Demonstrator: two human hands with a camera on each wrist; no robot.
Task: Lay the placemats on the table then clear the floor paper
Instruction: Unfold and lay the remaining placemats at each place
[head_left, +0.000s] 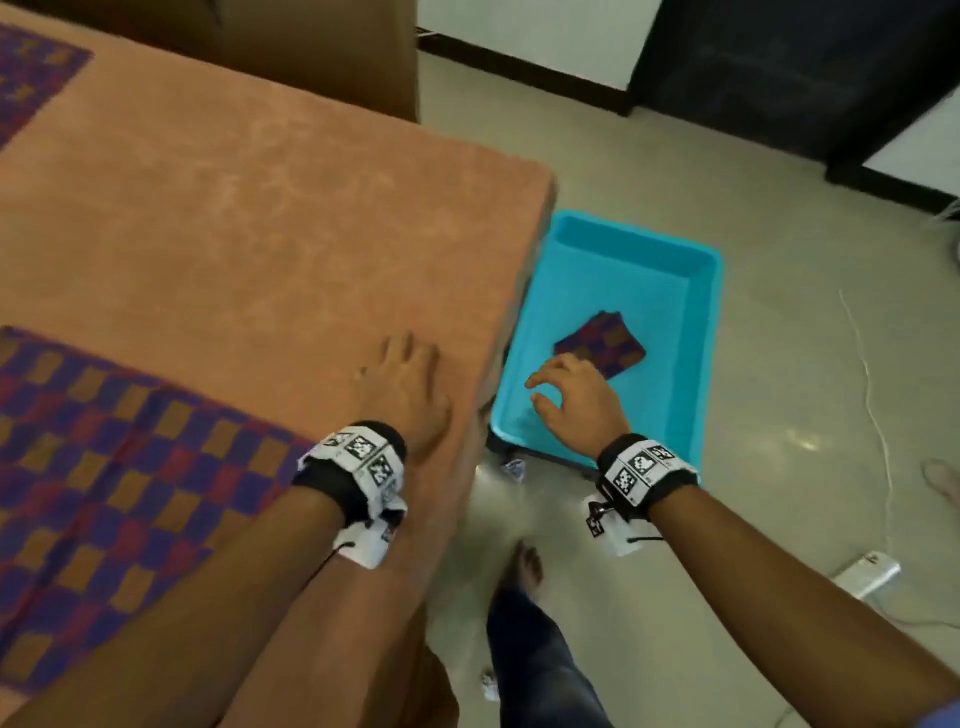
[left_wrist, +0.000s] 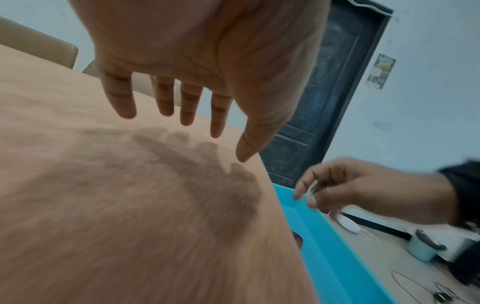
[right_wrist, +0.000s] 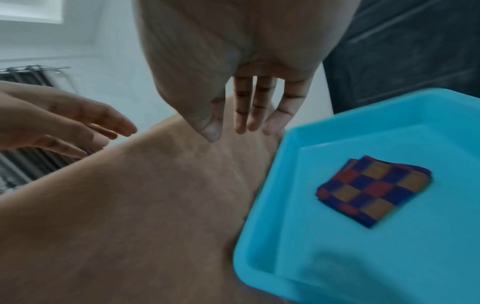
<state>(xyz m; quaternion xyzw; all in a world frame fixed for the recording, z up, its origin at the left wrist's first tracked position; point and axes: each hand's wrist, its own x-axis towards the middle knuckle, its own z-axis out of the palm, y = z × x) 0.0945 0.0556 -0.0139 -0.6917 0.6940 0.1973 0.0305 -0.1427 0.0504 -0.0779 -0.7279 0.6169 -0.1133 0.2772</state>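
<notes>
1. The table (head_left: 249, 218), under an orange cloth, has its near right corner at 3 o'clock of the left hand (head_left: 402, 400); bare cloth runs from there toward 11 o'clock.
2. One spread placemat (head_left: 104, 483) lies at the table's 8 o'clock side, a second spread placemat (head_left: 31, 78) at the far 10 o'clock corner.
3. A blue tub (head_left: 696, 332) sits on the floor (head_left: 805, 312) just beside the table's right edge, with open floor at its 3 o'clock.
4. The folded placemat (head_left: 600, 344) lies in the tub, at 1 o'clock of the right hand (head_left: 576, 405) and just beyond its fingers; no contact shows.
5. The left wrist view shows the left fingers (left_wrist: 218, 115) straight and spread above the cloth.
6. The right wrist view shows the right fingers (right_wrist: 241, 107) close together and holding nothing.
7. Only the head view shows crumpled paper (head_left: 515, 469) on the floor by the tub's near corner, and another paper scrap (head_left: 488, 685) at 6 o'clock.
</notes>
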